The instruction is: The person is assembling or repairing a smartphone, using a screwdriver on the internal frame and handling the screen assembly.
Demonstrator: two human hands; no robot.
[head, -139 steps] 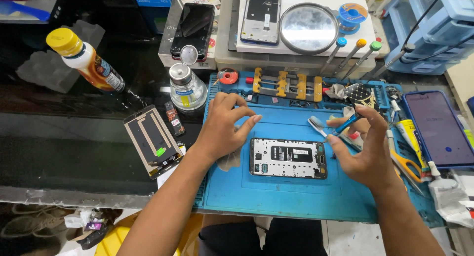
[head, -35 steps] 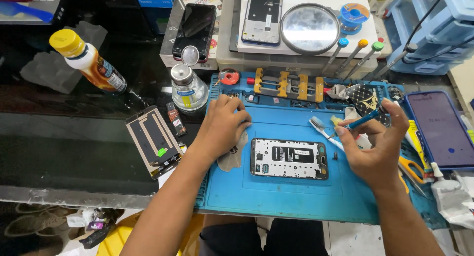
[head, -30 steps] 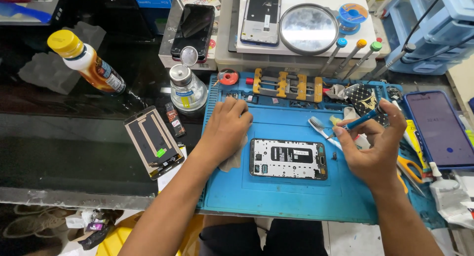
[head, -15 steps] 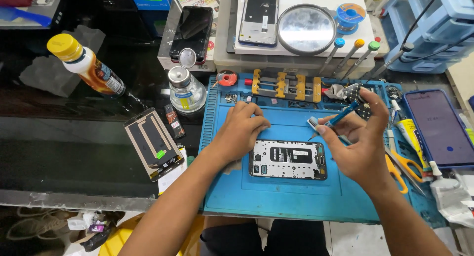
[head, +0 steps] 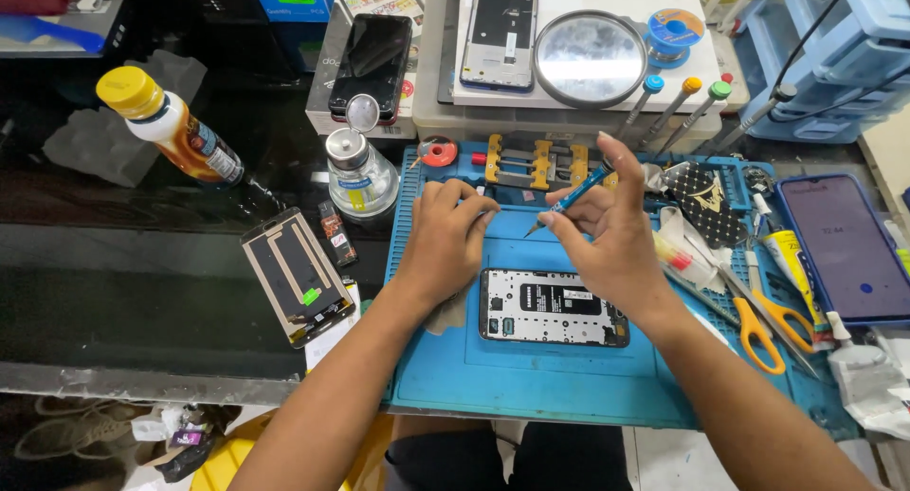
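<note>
On the blue work mat [head: 569,396], near its middle, lies an opened phone [head: 554,307] with its back cover off and the inner boards showing, long side running from 9 to 3 o'clock. At about 12 o'clock from the phone, the right hand [head: 611,235] pinches a thin blue screwdriver [head: 572,198] between thumb and fingertips, with the index finger raised straight up; the tip points down toward 7 o'clock and hangs above the mat, apart from the phone. At 10 o'clock from the phone, the left hand [head: 445,240] rests knuckles-up on the mat with its fingers curled and pressed together. Whether it pinches some small part under the fingertips cannot be told.

A glass dispenser bottle [head: 360,173] stands just off the mat at 10 o'clock from the left hand, and a detached screen panel [head: 297,275] lies on the dark counter [head: 142,263] at 9 o'clock. Orange-handled scissors [head: 773,320] lie at 3 o'clock from the phone.

As a judgement, fine driver work like this goes best with the tool held close to upright over the screw head, light downward pressure from a fingertip on its cap, and the other hand steadying the phone's edge so that it does not slide on the mat.
</note>
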